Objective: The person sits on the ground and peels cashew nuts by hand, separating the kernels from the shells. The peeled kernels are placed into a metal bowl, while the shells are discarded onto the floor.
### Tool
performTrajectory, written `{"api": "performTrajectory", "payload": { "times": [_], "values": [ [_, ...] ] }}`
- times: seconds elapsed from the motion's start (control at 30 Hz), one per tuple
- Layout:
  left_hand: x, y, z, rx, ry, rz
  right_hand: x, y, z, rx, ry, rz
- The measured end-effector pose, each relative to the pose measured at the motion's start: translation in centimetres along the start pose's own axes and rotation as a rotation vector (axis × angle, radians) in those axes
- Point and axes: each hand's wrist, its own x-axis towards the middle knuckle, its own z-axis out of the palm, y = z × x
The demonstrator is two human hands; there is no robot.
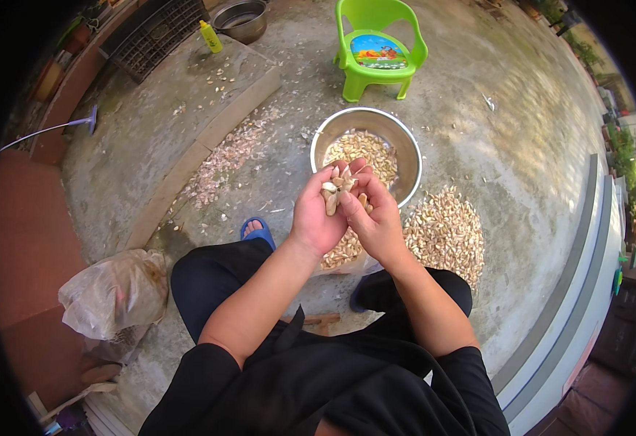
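Observation:
My left hand [316,220] is cupped, palm up, around several garlic cloves [331,203]. My right hand [379,226] meets it from the other side, its thumb laid over the cloves and its curled fingers also around some. Beneath and beyond the hands stands a round stainless steel basin [409,146], its bottom covered with pale garlic cloves [359,147]. Between my knees, more unpeeled-looking cloves [341,253] lie in what seems to be a plastic bag, partly hidden by my wrists. A large heap of cloves [444,231] rests on the concrete to the right.
A green child's chair [379,76] stands beyond the basin. Garlic skins [222,163] litter the ground along a low concrete step [241,111]. A yellow bottle [210,38], a metal pot [241,22] and a black crate [157,35] are farther back. At left sits a plastic sack [116,291].

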Motion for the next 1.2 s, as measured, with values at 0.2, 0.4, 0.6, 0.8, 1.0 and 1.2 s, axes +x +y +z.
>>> {"api": "performTrajectory", "payload": {
  "times": [0.2, 0.4, 0.6, 0.8, 1.0, 1.2],
  "values": [
    [0.3, 0.7, -0.7, -0.225, -0.091, -0.035, 0.6, -0.7, -2.2, 0.932, -0.185, 0.387],
    [0.3, 1.4, 0.0, -0.21, -0.042, 0.013, 0.7, -0.5, -2.5, 1.006, -0.219, 0.403],
    [0.5, 2.7, -0.4, -0.262, -0.065, 0.023, 0.3, 0.3, -3.4, 1.023, -0.201, 0.584],
    [0.5, 3.0, -0.1, -0.268, -0.119, 0.026, -0.6, 5.7, -3.1, 0.07, -0.27, 0.831],
    [0.3, 3.0, 0.1, -0.265, -0.142, -0.002, -1.3, 10.7, -2.4, -0.726, -0.373, 0.531],
    [0.3, 2.8, -0.5, -0.293, -0.213, -0.053, 1.5, 6.5, -3.4, -0.461, -0.064, 0.38]
  ]
}}
